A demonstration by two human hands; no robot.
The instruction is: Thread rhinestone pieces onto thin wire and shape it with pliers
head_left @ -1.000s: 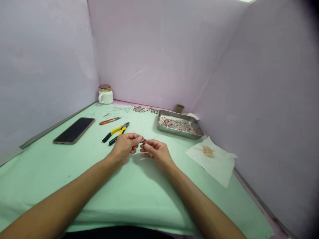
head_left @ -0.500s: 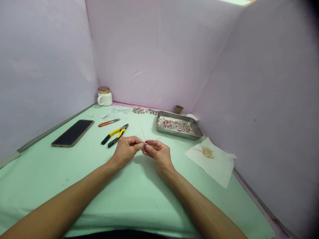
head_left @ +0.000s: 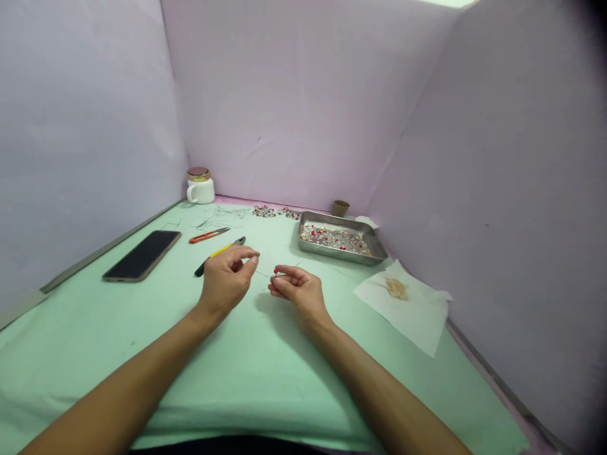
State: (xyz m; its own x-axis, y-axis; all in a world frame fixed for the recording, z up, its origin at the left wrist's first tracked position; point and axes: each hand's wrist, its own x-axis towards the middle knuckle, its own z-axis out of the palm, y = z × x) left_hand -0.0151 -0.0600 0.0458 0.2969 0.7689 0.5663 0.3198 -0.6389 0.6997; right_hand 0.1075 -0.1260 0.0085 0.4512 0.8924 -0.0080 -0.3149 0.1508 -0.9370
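My left hand [head_left: 226, 273] is raised over the cloth, thumb and forefinger pinched together on what looks like a thin wire. A faint stretch of the wire [head_left: 262, 274] shows between it and my right hand. My right hand [head_left: 301, 291] pinches a small beaded piece, whose red bead [head_left: 275, 271] stands out at the fingertips; the rest is too small or hidden by the fingers. Behind my left hand lie yellow-and-black pliers [head_left: 220, 251], partly covered by it. Orange thread snips [head_left: 208, 236] rest just beyond them.
A metal tray [head_left: 341, 254] of mixed beads stands at the right, near a white paper [head_left: 417, 322] with a tan clump. Beaded pieces [head_left: 264, 212] and loose wires [head_left: 227, 213] lie at the back. A phone [head_left: 142, 256], lidded mug [head_left: 202, 191] and brown cup [head_left: 340, 208] are also there.
My left hand has drawn away from my right hand, to the left, and covers more of the pliers. The wire that stood up between the hands has swung down leftward.
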